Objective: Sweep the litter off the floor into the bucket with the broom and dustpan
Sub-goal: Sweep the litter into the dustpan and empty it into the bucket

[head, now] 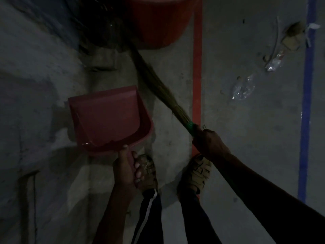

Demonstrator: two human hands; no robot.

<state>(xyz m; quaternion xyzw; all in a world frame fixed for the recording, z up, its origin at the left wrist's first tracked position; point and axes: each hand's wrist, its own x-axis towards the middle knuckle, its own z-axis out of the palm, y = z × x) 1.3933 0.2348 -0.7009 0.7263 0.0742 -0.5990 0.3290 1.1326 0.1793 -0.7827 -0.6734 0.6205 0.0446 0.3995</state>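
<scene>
Bucket (158,23), red, top centre, only lower part in view; contents can't be seen. Dustpan (107,118), red plastic, held above floor, open mouth facing away from person; pan looks bare inside, lighting dim. L hand (125,167) grips dustpan handle, thumb along top, fingers wrapped under. R hand (208,140) clenched round broom (158,81) at its green binding; bristle bundle, straw-coloured, runs up-left from hand toward bucket base, tip lost in shadow left of bucket. Broom passes just right of dustpan, not touching. Litter (243,88) on floor, well right of both hands: clear plastic wrappers, paper scraps, between red line (197,67) and blue line (306,103). Sandalled feet below the hands; floor is grey concrete (44,85).
</scene>
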